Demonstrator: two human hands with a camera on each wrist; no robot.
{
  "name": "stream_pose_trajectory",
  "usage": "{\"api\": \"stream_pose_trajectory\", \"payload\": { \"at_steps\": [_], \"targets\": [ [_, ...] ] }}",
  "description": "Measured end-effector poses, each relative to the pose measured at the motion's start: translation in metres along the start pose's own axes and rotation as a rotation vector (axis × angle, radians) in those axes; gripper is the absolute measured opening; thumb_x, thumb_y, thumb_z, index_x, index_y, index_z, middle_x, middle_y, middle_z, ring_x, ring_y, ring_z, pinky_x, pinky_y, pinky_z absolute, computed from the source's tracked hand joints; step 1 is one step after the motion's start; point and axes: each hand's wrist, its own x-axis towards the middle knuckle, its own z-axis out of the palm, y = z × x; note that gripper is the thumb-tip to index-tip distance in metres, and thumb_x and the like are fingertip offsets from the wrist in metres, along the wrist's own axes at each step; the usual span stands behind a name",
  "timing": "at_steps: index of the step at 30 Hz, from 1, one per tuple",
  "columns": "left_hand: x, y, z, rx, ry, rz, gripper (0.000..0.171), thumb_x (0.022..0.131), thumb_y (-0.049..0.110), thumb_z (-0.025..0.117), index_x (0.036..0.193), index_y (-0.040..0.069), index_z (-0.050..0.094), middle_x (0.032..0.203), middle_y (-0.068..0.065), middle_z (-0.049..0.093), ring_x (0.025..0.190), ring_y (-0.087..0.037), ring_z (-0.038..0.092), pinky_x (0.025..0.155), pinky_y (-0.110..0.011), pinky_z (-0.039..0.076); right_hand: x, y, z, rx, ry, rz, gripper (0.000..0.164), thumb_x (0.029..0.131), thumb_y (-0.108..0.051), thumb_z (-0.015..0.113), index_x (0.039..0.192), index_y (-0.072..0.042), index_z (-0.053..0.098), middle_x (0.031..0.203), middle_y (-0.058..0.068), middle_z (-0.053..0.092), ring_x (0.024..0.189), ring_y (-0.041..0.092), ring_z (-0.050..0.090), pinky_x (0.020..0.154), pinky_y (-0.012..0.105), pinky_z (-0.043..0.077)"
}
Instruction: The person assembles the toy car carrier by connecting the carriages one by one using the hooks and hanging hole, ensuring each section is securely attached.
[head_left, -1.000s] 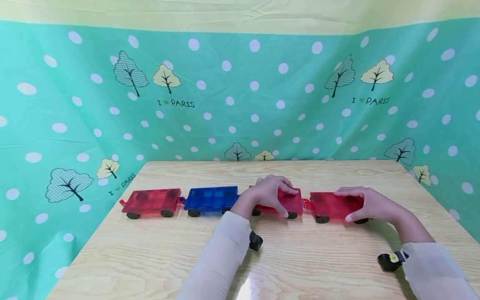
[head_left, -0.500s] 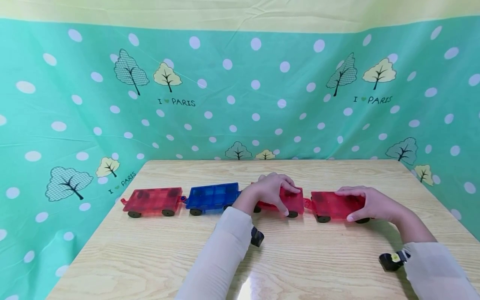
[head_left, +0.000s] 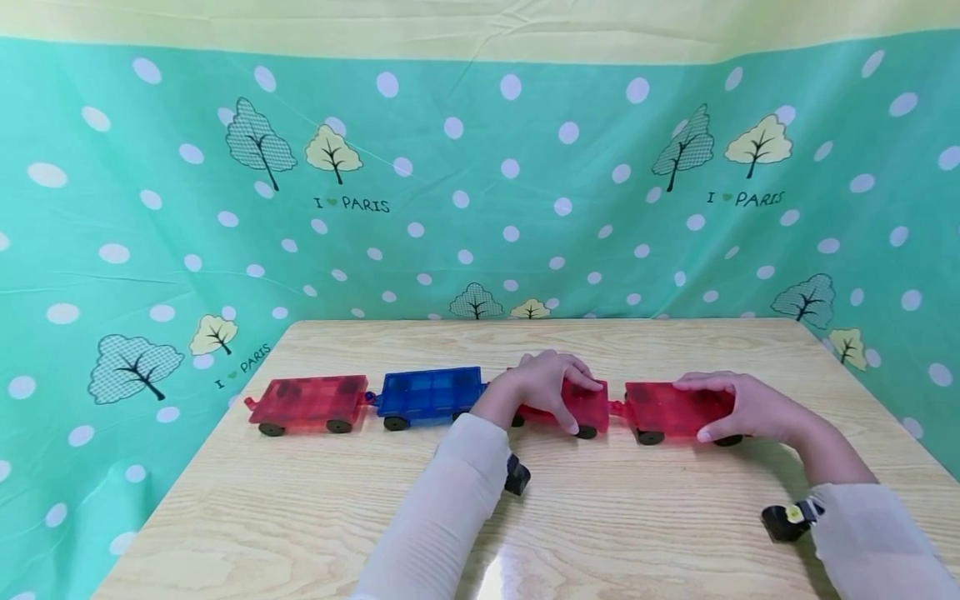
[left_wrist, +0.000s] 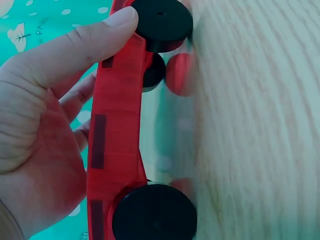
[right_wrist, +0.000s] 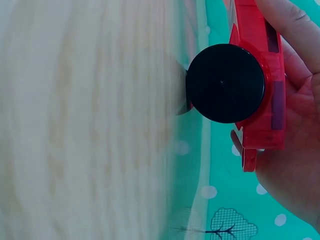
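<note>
Four toy train cars would be several, so: several see-through toy train cars stand in a row. My left hand (head_left: 542, 387) grips the third one from the left, a red toy train car (left_wrist: 117, 130), with the thumb on its near side by a black wheel (left_wrist: 162, 22). Around the rightmost red toy train car (head_left: 663, 410) my right hand (head_left: 750, 408) curls, thumb in front and fingers over the far edge. A red coupling (head_left: 617, 407) bridges the small space between these two. Left of them are a blue toy train car (head_left: 431, 393) and another red toy train car (head_left: 311, 402).
The cars stand on a light wood-grain table (head_left: 300, 517). Behind it hangs a green dotted cloth (head_left: 510, 200) printed with trees. Black wrist cameras (head_left: 783, 522) sit below both hands, close over the tabletop.
The row of cars has shifted very slightly to the right in the head view, with both hands keeping their grip. The blue car's angle has changed a little.
</note>
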Motion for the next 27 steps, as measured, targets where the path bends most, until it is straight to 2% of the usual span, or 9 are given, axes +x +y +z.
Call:
{"api": "stream_pose_trajectory", "payload": {
  "at_steps": [7, 12, 17, 20, 24, 27],
  "targets": [
    [0.005, 0.005, 0.004, 0.034, 0.02, 0.028, 0.071, 0.07, 0.035, 0.088, 0.134, 0.038, 0.059, 0.141, 0.013, 0.049, 0.134, -0.017, 0.036, 0.103, -0.047, 0.031, -0.006, 0.005, -0.006, 0.004, 0.009, 0.024, 0.075, 0.071, -0.031, 0.087, 0.135, -0.006, 0.058, 0.14, 0.026, 0.048, 0.125, 0.048, 0.039, 0.085, 0.029, 0.048],
    [0.004, 0.005, 0.006, 0.03, 0.032, 0.021, 0.069, 0.07, 0.036, 0.088, 0.134, 0.038, 0.06, 0.142, 0.013, 0.048, 0.134, -0.017, 0.036, 0.102, -0.045, 0.031, -0.006, 0.006, -0.006, 0.01, 0.009, 0.021, 0.075, 0.071, -0.03, 0.088, 0.135, -0.006, 0.058, 0.139, 0.024, 0.049, 0.124, 0.046, 0.04, 0.084, 0.029, 0.049],
    [-0.002, 0.001, 0.007, -0.024, 0.089, 0.014, 0.067, 0.069, 0.038, 0.089, 0.131, 0.036, 0.063, 0.143, 0.012, 0.047, 0.134, -0.015, 0.035, 0.102, -0.045, 0.031, -0.004, 0.002, -0.007, -0.006, -0.005, 0.021, 0.076, 0.071, -0.032, 0.087, 0.136, -0.008, 0.058, 0.143, 0.024, 0.046, 0.125, 0.047, 0.038, 0.086, 0.038, 0.049],
    [-0.009, -0.001, 0.005, -0.071, 0.145, 0.027, 0.065, 0.069, 0.039, 0.088, 0.13, 0.033, 0.065, 0.142, 0.011, 0.047, 0.134, -0.015, 0.035, 0.103, -0.044, 0.031, -0.004, -0.001, -0.008, -0.022, 0.007, 0.009, 0.074, 0.072, -0.031, 0.087, 0.135, -0.007, 0.058, 0.149, 0.025, 0.037, 0.129, 0.049, 0.034, 0.09, 0.049, 0.048],
    [-0.02, -0.004, 0.0, -0.193, 0.213, 0.042, 0.063, 0.072, 0.034, 0.087, 0.131, 0.025, 0.065, 0.14, 0.007, 0.049, 0.134, -0.015, 0.037, 0.107, -0.042, 0.034, -0.004, -0.008, -0.007, -0.033, 0.091, -0.029, 0.071, 0.075, -0.03, 0.085, 0.134, -0.003, 0.058, 0.153, 0.023, 0.031, 0.133, 0.052, 0.027, 0.095, 0.069, 0.034],
    [-0.029, -0.006, -0.002, -0.302, 0.264, 0.059, 0.06, 0.075, 0.028, 0.086, 0.13, 0.02, 0.065, 0.139, 0.006, 0.051, 0.134, -0.015, 0.038, 0.106, -0.04, 0.038, -0.005, -0.016, -0.004, -0.036, 0.18, -0.032, 0.069, 0.076, -0.031, 0.085, 0.135, -0.005, 0.058, 0.151, 0.02, 0.035, 0.134, 0.049, 0.027, 0.094, 0.073, 0.029]
  ]
}}
